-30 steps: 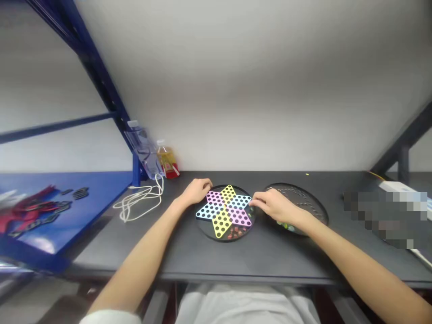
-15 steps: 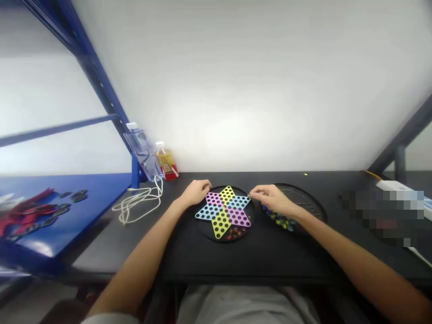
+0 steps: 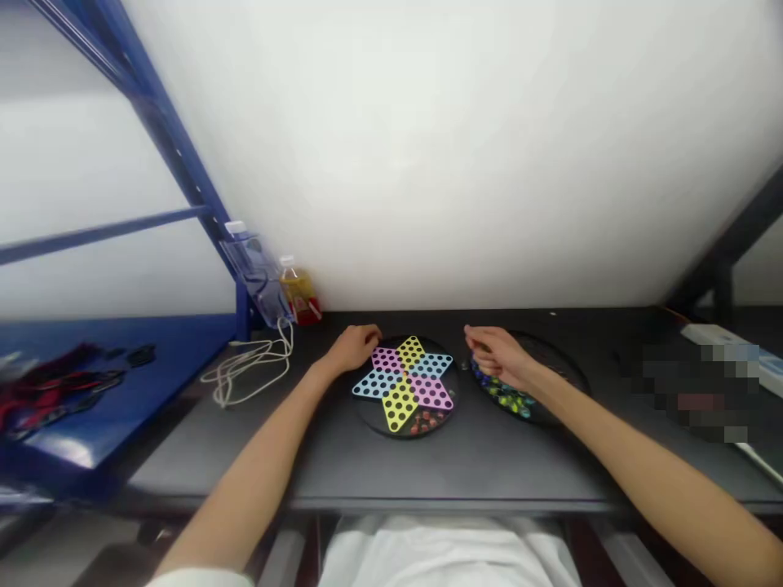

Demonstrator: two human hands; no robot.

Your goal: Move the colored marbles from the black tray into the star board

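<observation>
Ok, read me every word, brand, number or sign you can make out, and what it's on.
No text can be read.
Yellow bottle: label too blurred to read.
Clear plastic bottle: any print too blurred.
Chinese checkers board: no lettering visible.
White box: partly pixelated, nothing legible.

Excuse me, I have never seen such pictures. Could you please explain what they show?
There is no machine: you see a person's bare left hand and right hand. The camera, worn on the head, looks forward and down. On the dark table lies a round board with a six-pointed star and small reddish pieces. To its right is a black disc with blue and green pieces. Farther left are a white cable and two bottles. The left hand is at the rear-left edge of the board. The right hand is at the left side of the disc, its fingers curled. I cannot tell whether either holds anything.
</observation>
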